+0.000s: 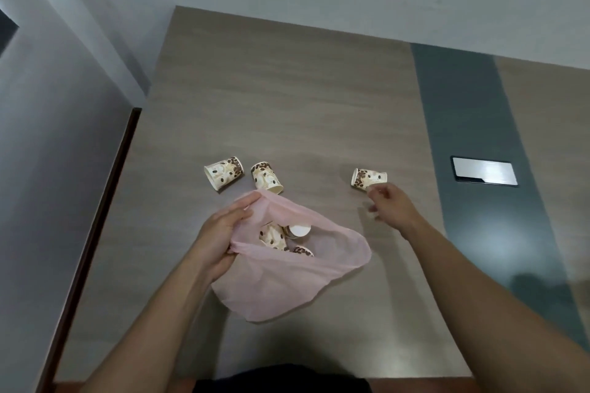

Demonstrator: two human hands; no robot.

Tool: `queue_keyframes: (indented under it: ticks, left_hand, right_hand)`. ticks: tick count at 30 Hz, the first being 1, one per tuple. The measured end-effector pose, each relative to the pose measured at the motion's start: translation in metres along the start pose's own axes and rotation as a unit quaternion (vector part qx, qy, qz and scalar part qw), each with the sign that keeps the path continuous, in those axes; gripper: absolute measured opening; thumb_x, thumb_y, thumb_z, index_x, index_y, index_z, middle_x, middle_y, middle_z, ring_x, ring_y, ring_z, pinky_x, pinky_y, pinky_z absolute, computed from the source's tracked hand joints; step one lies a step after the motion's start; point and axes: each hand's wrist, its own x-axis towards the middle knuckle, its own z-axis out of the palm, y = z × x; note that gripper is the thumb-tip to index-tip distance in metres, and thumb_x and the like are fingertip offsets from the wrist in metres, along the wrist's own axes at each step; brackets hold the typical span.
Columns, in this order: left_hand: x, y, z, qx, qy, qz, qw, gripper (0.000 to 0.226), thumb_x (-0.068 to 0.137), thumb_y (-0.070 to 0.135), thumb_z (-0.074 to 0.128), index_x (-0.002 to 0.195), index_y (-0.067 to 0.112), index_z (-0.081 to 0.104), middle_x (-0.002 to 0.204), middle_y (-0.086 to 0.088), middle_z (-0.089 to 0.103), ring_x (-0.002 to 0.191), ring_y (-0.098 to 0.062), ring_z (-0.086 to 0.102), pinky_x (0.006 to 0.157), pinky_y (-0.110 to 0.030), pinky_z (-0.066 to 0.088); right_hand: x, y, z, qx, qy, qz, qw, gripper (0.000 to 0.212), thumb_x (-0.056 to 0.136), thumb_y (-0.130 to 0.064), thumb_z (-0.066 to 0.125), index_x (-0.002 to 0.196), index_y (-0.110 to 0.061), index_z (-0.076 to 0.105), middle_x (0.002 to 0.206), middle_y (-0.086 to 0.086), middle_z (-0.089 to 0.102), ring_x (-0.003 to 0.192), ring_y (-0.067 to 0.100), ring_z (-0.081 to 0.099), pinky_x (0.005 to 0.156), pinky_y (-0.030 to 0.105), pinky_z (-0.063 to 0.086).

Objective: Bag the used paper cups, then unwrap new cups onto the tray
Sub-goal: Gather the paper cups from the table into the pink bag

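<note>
Holding the rim of a pink plastic bag [287, 284] open, the left hand [220, 239] grips its near-left side above the table [303, 99]. Three coffee-bean-print paper cups [274, 236] lie inside the bag. The right hand [391, 206], fingers loosely parted and holding nothing, touches a tipped cup [367, 179] toward the table's right side. Two more cups, one [223, 173] beside the other [266, 177], lie just beyond the bag. No writing on the cups is legible. A silver plate [484, 171] sits in the dark strip near the right edge.
</note>
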Motion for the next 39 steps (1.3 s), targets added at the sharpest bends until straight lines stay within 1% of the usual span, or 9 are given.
queue_keyframes:
  ticks: [4, 6, 9, 18, 25, 28, 32, 37, 39]
  left_hand:
    - [0.006, -0.001, 0.011, 0.019, 0.01, 0.006, 1.0, 0.04, 0.11, 0.002, 0.054, 0.137, 0.014, 0.081, 0.142, -0.006, 0.079, 0.132, -0.025, 0.071, 0.1, -0.037, 0.052]
    - [0.004, -0.001, 0.014, 0.035, 0.015, 0.01, 0.999, 0.04, 0.112, 0.004, 0.053, 0.14, 0.014, 0.079, 0.143, -0.004, 0.079, 0.135, -0.024, 0.072, 0.1, -0.032, 0.057]
    - [-0.004, -0.001, 0.016, 0.062, 0.017, 0.013, 0.998, 0.04, 0.112, 0.006, 0.053, 0.14, 0.016, 0.079, 0.14, 0.001, 0.08, 0.132, -0.022, 0.075, 0.094, -0.025, 0.063]
    - [-0.016, -0.005, 0.003, 0.096, 0.035, 0.016, 0.995, 0.038, 0.112, 0.013, 0.056, 0.138, 0.023, 0.081, 0.146, 0.005, 0.077, 0.136, -0.018, 0.072, 0.102, -0.034, 0.056]
    - [-0.013, 0.001, 0.003, 0.071, -0.025, -0.001, 0.997, 0.053, 0.107, -0.004, 0.058, 0.147, 0.027, 0.074, 0.144, -0.005, 0.078, 0.11, -0.023, 0.076, 0.073, -0.026, 0.066]
    - [-0.019, -0.001, 0.003, 0.098, -0.061, -0.007, 0.993, 0.066, 0.102, -0.012, 0.062, 0.151, 0.032, 0.072, 0.145, 0.001, 0.077, 0.102, -0.02, 0.078, 0.072, -0.026, 0.065]
    - [-0.028, -0.003, 0.0, 0.095, -0.086, -0.011, 0.992, 0.071, 0.099, -0.016, 0.063, 0.149, 0.034, 0.073, 0.15, 0.008, 0.073, 0.104, -0.013, 0.076, 0.073, -0.023, 0.064]
    - [-0.036, -0.003, -0.019, 0.044, -0.115, 0.001, 0.992, 0.07, 0.097, -0.013, 0.063, 0.15, 0.031, 0.072, 0.153, -0.016, 0.07, 0.127, -0.037, 0.07, 0.081, -0.028, 0.067]
    - [-0.037, -0.004, -0.025, 0.029, -0.109, 0.014, 0.994, 0.069, 0.098, -0.013, 0.061, 0.152, 0.029, 0.07, 0.155, -0.013, 0.069, 0.137, -0.04, 0.067, 0.087, -0.03, 0.067]
  right_hand:
    - [0.043, 0.015, -0.011, -0.002, 0.034, 0.04, 0.999, 0.01, 0.106, -0.03, 0.067, 0.108, -0.021, 0.072, 0.121, 0.02, 0.074, 0.083, 0.028, 0.071, 0.064, 0.037, 0.061]
    - [0.061, 0.022, -0.012, -0.012, 0.037, 0.061, 0.997, 0.009, 0.102, -0.034, 0.073, 0.103, -0.026, 0.078, 0.12, 0.021, 0.076, 0.083, 0.031, 0.071, 0.07, 0.043, 0.065]
    - [0.077, 0.026, -0.01, 0.008, -0.01, 0.086, 0.996, 0.01, 0.101, -0.036, 0.073, 0.101, -0.029, 0.079, 0.117, 0.012, 0.073, 0.091, 0.026, 0.068, 0.072, 0.035, 0.06]
    - [0.077, 0.033, -0.002, 0.145, -0.083, 0.093, 0.982, 0.032, 0.099, -0.042, 0.075, 0.11, -0.014, 0.086, 0.098, 0.017, 0.074, 0.09, 0.029, 0.069, 0.089, 0.05, 0.063]
    - [0.013, -0.004, 0.007, 0.209, -0.185, 0.029, 0.96, 0.05, 0.106, -0.043, 0.067, 0.077, -0.005, 0.083, 0.071, 0.011, 0.07, 0.067, 0.024, 0.061, 0.075, 0.033, 0.056]
    - [-0.02, -0.014, 0.025, 0.135, -0.268, -0.024, 0.954, 0.052, 0.105, -0.046, 0.069, 0.08, -0.004, 0.085, 0.082, 0.016, 0.077, 0.075, 0.027, 0.063, 0.079, 0.034, 0.058]
    - [-0.053, -0.019, 0.056, -0.008, -0.344, -0.078, 0.936, 0.048, 0.106, -0.05, 0.067, 0.092, -0.01, 0.089, 0.082, -0.003, 0.083, 0.077, 0.017, 0.066, 0.082, 0.023, 0.055]
    - [-0.082, -0.017, 0.099, -0.154, -0.387, -0.12, 0.901, 0.053, 0.101, -0.073, 0.057, 0.091, -0.032, 0.089, 0.072, -0.009, 0.07, 0.071, 0.008, 0.059, 0.079, 0.033, 0.05]
    - [-0.088, -0.011, 0.115, -0.198, -0.381, -0.153, 0.89, 0.05, 0.102, -0.072, 0.056, 0.091, -0.034, 0.087, 0.07, -0.009, 0.068, 0.068, 0.007, 0.059, 0.074, 0.032, 0.048]
